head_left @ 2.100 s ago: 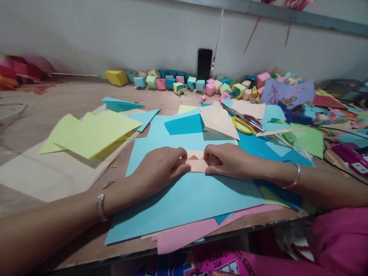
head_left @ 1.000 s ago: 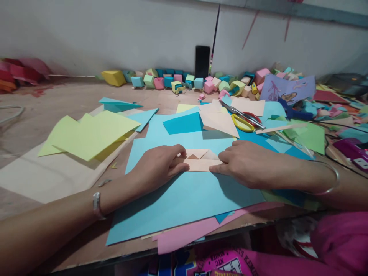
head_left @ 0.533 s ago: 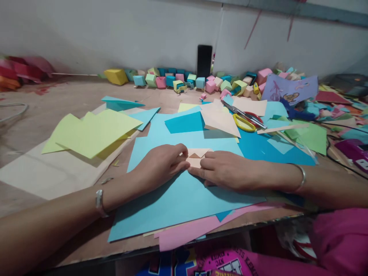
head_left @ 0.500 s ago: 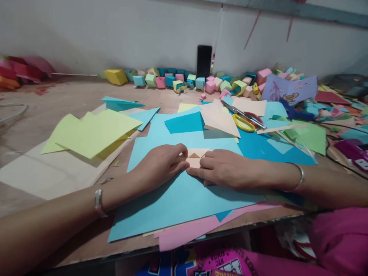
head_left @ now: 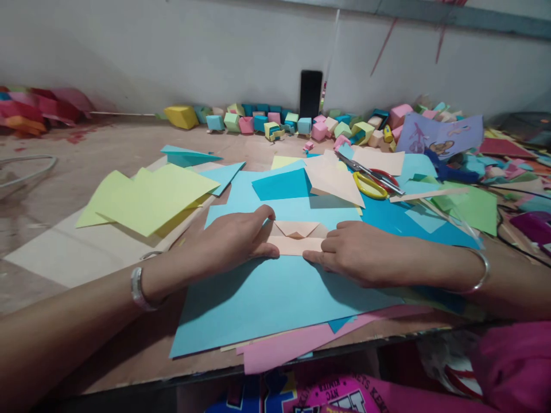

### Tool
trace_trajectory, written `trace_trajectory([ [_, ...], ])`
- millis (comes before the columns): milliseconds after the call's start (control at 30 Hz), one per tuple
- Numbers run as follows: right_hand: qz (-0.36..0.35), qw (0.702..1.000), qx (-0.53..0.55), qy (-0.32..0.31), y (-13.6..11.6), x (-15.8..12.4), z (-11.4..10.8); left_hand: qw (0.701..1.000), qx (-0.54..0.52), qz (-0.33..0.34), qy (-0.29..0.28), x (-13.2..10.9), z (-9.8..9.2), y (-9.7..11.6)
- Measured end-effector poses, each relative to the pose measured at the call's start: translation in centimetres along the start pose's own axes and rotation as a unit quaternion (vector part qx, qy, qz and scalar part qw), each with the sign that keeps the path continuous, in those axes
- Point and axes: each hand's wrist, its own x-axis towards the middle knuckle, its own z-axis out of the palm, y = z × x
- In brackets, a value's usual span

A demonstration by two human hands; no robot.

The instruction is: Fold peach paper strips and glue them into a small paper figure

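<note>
A small peach paper (head_left: 295, 245), folded with a pointed flap along its far side, lies on a large light-blue sheet (head_left: 275, 304). My left hand (head_left: 241, 238) grips its left end between thumb and fingers. At the right end, my right hand (head_left: 353, 252) is closed over the paper, its index finger stretched along the near edge. Both ends of the paper are partly hidden under my fingers. Just beyond the hands rest a larger peach sheet (head_left: 331, 178) and a darker blue folded sheet (head_left: 282, 184).
Scissors (head_left: 372, 182) with yellow and red handles lie at the back right. Yellow-green sheets (head_left: 150, 198) cover the left side. Small paper boxes (head_left: 232, 121) line the wall, with a phone (head_left: 310, 93) standing among them. Pink paper (head_left: 279, 347) overhangs the front edge.
My hands have moved apart, the right one sliding rightward, so more of the folded peach paper and its flap shows between them. The view has shifted slightly.
</note>
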Motion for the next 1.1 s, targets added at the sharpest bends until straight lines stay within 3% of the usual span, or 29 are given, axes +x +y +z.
trace_trajectory([
  [200, 0.005, 1.0, 0.0, 0.003, 0.2, 0.0, 0.1, 0.999, 0.003, -0.02, -0.027, 0.3, -0.1, -1.4],
  [367, 0.01, 1.0, 0.004, -0.009, 0.5, -0.2, 0.0, 0.996, -0.021, -0.038, -0.074, 1.1, -1.6, -2.2],
  [533, 0.082, 0.993, 0.041, 0.076, -0.1, 1.0, 0.5, 0.991, -0.08, -0.034, -0.1, 1.6, -2.6, -2.7],
  [600, 0.125, 0.984, 0.067, 0.109, -0.3, 1.7, 1.0, 0.989, -0.119, -0.041, -0.074, 1.7, -2.4, -2.4],
  [700, 0.148, 0.976, 0.093, 0.132, -0.2, 2.3, 1.7, 0.986, -0.156, -0.039, 0.052, 1.6, -1.5, -1.2],
  [767, 0.159, 0.974, 0.088, 0.135, -0.1, 2.4, 2.0, 0.987, -0.119, 0.033, 0.107, 1.4, -0.9, -0.2],
  [867, 0.179, 0.971, 0.056, 0.148, 0.0, 2.3, 2.2, 0.986, -0.06, 0.124, 0.099, 1.2, -0.3, 0.6],
  [1100, 0.19, 0.969, 0.054, 0.148, 0.1, 2.2, 2.0, 0.98, -0.019, 0.161, 0.114, 1.0, 0.6, 0.3],
])
